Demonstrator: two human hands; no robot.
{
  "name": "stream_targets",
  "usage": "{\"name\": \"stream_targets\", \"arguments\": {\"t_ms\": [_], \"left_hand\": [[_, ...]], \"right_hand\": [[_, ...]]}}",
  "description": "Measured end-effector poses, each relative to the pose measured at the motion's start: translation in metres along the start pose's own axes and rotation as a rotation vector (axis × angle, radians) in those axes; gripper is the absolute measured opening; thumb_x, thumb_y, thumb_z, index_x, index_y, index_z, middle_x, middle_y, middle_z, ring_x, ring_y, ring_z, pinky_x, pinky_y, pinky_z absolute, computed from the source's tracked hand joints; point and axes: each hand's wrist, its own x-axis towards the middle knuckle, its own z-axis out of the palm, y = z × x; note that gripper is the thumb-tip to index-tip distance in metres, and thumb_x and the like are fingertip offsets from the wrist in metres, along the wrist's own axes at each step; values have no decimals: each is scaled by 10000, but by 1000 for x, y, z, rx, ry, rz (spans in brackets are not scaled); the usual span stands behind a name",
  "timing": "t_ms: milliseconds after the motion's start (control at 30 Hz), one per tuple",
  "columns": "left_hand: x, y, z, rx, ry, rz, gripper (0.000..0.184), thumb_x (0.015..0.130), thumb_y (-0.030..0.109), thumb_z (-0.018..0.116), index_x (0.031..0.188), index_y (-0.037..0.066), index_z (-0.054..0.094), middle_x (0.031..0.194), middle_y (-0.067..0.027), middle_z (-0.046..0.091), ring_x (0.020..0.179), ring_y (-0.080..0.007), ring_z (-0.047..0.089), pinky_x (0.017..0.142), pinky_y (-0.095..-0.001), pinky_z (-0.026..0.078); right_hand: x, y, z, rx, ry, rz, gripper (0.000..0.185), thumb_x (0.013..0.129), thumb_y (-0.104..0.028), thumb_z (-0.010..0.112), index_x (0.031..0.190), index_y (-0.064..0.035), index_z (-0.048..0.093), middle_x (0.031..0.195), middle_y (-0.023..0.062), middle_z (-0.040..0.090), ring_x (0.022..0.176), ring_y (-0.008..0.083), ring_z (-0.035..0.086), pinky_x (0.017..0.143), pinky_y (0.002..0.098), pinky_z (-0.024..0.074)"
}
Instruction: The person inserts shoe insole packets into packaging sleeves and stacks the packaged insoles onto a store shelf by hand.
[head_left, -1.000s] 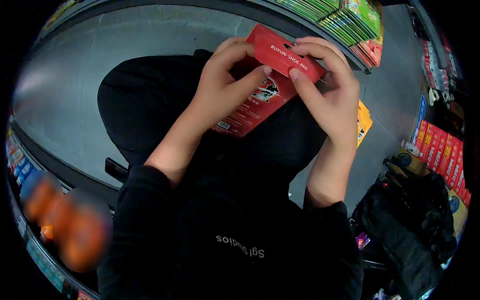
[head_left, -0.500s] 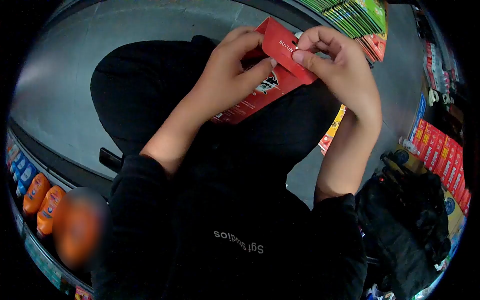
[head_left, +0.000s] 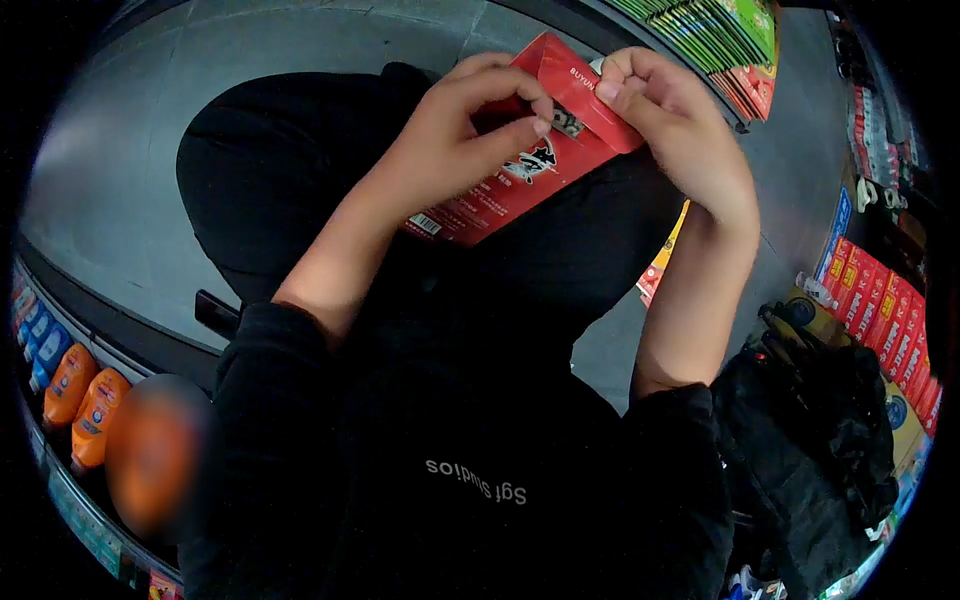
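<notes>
A red flat packet point(head_left: 490, 205) lies slanted over my knees, with white print, a black-and-white picture and a barcode on its front. Its top flap point(head_left: 575, 75), lettered "BUYUN", is lifted from the front. Between flap and front, a patterned grey-black patch point(head_left: 567, 122) shows; I cannot tell what it is. My left hand point(head_left: 490, 110) grips the packet at its upper left, index finger and thumb bent close together by the opening, other fingers partly hidden. My right hand point(head_left: 665, 110) pinches the flap's right end, thumb in front and fingers curled behind.
Green and red packs point(head_left: 710, 40) stand in a row at the top right. Orange bottles point(head_left: 98, 415) line the shelf at lower left. A black bag point(head_left: 800, 450) lies at right beside red boxes point(head_left: 880, 315). Grey tiled floor point(head_left: 290, 45) surrounds my legs.
The flap has been lifted, so the patterned patch now shows. My left index finger has come out over the opening near the thumb. More of the packet's lower front and barcode is visible.
</notes>
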Motion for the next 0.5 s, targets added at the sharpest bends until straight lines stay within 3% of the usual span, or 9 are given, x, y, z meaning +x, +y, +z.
{"name": "stream_targets", "arguments": {"t_ms": [67, 200, 267, 300, 367, 500], "left_hand": [[0, -1, 1, -16, 20, -8, 165, 794, 77, 640, 948, 33, 602, 1138, -84, 474, 1057, -165, 495, 879, -275, 413], [-1, -4, 8, -14, 128, -36, 146, 800, 89, 646, 928, 23, 622, 1148, -91, 492, 1042, -169, 513, 870, -277, 431], [-1, -10, 12, -78, 179, -61, 142, 796, 92, 653, 916, 19, 630, 1131, -90, 509, 1017, -162, 527, 850, -267, 441], [0, -13, 15, -142, 229, -86, 140, 792, 96, 660, 903, 15, 637, 1114, -88, 526, 992, -156, 541, 830, -257, 450], [0, -15, 17, -110, 265, -97, 144, 785, 100, 670, 896, 14, 640, 1067, -79, 553, 955, -144, 552, 807, -248, 455], [0, -13, 21, -116, 326, -198, 141, 772, 107, 688, 872, 15, 647, 930, -50, 608, 868, -113, 572, 768, -233, 455]], "right_hand": [[1, 2, 7, -253, 165, 6, 67, 852, -79, 526, 825, -18, 533, 688, 1, 544, 630, 68, 485, 563, 226, 401], [-1, 1, 19, -421, 282, -61, 94, 843, -89, 525, 836, 5, 528, 670, 19, 553, 624, 77, 495, 554, 250, 408], [0, -3, 22, -561, 280, -13, 69, 869, -62, 518, 886, 4, 511, 736, -15, 519, 689, 39, 474, 606, 177, 383], [1, -3, 24, -561, 279, -11, 69, 869, -62, 518, 886, 4, 511, 736, -15, 519, 689, 39, 474, 606, 177, 383], [2, -3, 27, -262, 280, 19, 61, 857, -52, 532, 871, 8, 528, 751, -11, 545, 698, 42, 495, 611, 181, 403], [2, -3, 18, -249, 205, 41, 71, 843, -48, 553, 868, 19, 555, 766, 2, 582, 705, 49, 522, 624, 187, 422]]}}
